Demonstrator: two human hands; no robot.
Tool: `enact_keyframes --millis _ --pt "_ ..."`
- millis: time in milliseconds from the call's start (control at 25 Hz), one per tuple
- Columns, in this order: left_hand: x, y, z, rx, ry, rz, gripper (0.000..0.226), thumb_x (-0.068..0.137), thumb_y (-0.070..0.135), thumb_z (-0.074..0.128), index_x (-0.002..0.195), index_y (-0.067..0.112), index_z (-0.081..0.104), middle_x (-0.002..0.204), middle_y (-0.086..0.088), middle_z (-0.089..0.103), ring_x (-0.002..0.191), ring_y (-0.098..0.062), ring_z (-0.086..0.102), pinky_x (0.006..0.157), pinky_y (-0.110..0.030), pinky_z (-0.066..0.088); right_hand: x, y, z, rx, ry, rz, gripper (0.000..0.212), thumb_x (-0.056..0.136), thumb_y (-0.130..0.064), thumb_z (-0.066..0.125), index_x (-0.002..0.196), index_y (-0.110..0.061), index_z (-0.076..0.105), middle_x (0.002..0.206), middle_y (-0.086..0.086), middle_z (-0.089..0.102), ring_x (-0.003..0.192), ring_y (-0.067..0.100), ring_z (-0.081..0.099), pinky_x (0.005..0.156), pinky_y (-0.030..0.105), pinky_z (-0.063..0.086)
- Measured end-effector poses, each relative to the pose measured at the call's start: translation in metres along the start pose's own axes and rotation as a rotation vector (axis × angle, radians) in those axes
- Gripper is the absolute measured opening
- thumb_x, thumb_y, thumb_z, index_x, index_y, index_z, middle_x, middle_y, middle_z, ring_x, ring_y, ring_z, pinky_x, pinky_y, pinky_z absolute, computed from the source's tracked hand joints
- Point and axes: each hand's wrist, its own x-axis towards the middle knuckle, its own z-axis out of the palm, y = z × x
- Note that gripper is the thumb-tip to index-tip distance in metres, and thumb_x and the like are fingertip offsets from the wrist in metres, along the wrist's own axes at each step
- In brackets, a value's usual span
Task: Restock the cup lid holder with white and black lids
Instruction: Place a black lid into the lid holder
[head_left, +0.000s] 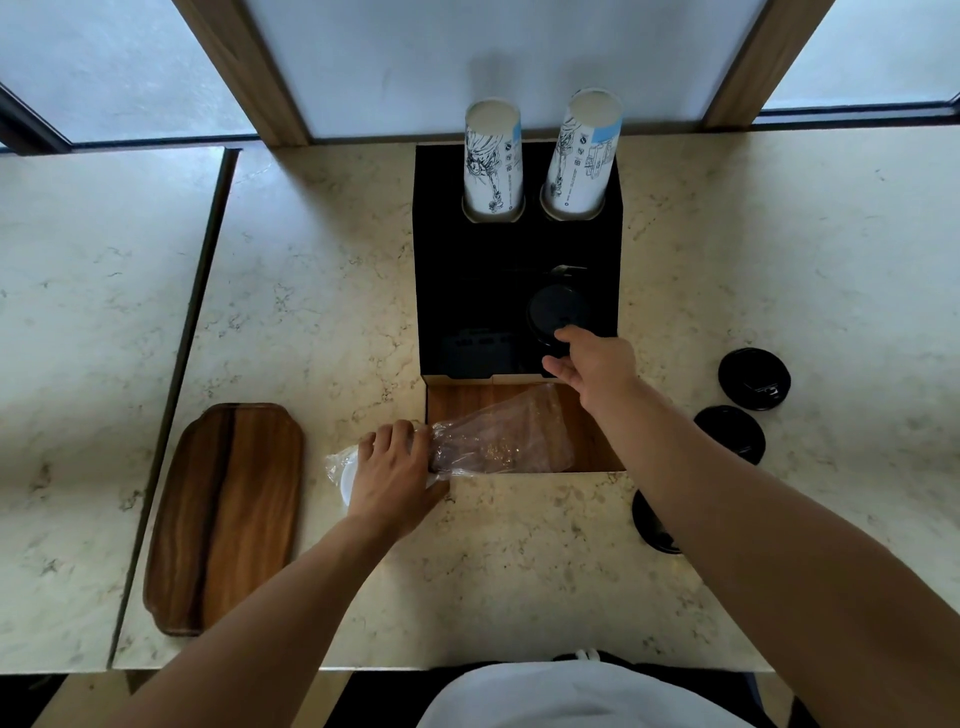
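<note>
While right hand pinches black lid stack in holder, left hand clasps bagged white lids (three black lids loose).

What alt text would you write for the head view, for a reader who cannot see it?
A right hand sets a black lid into a black holder with two cup stacks, while the left hand grips a plastic sleeve of white lids. Loose black lids lie on the marble counter.

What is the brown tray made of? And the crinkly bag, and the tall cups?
Tray: looks like wood, smooth, with streaky grain. Bag under the left hand: thin clear plastic, wrinkled and shiny. Cups: probably paper, matte white with printed drawings.
</note>
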Motion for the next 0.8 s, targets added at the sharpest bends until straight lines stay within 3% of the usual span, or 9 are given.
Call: enact_keyframes --millis 160,280,560,800 --pt "0.0004 0.0 0.0012 -0.003 0.003 0.0 0.07 0.08 0.056 0.069 0.133 0.013 0.053 0.126 -0.013 0.056 0.116 -0.036 0.051 0.106 -0.05 0.039 0.0029 -0.003 0.0 -0.074 -0.001 -0.016 0.05 0.089 -0.016 0.075 0.133 -0.002 0.056 0.132 0.018 0.062 0.064 0.019 0.076 0.074 0.038 0.066" --pt "0.0003 -0.0003 0.0019 -0.004 0.008 -0.001 0.069 0.08 0.056 0.069 0.132 0.014 0.053 0.125 -0.012 0.056 0.115 -0.035 0.051 0.105 -0.05 0.038 0.0045 -0.0045 -0.0004 -0.1 -0.009 -0.024 0.047 0.09 -0.017 0.075 0.131 -0.003 0.057 0.129 0.017 0.064 0.062 0.019 0.077 0.074 0.039 0.066" --pt "0.0006 -0.0004 0.0036 0.0 0.009 -0.003 0.07 0.08 0.058 0.069 0.133 0.015 0.052 0.127 -0.012 0.056 0.117 -0.035 0.051 0.107 -0.05 0.038 0.0051 -0.0021 -0.0044 -0.082 -0.032 0.009 0.042 0.089 -0.017 0.075 0.125 -0.003 0.058 0.088 0.011 0.068 0.06 0.02 0.077 0.075 0.041 0.066" --pt "0.0002 -0.0001 0.0018 -0.001 0.014 0.001 0.069 0.079 0.055 0.069 0.132 0.014 0.054 0.125 -0.012 0.056 0.115 -0.035 0.051 0.105 -0.05 0.039 0.0074 0.0004 -0.0083 -0.068 -0.065 0.009 0.036 0.088 -0.017 0.078 0.117 -0.005 0.061 0.091 0.012 0.069 0.064 0.02 0.078 0.073 0.039 0.066"
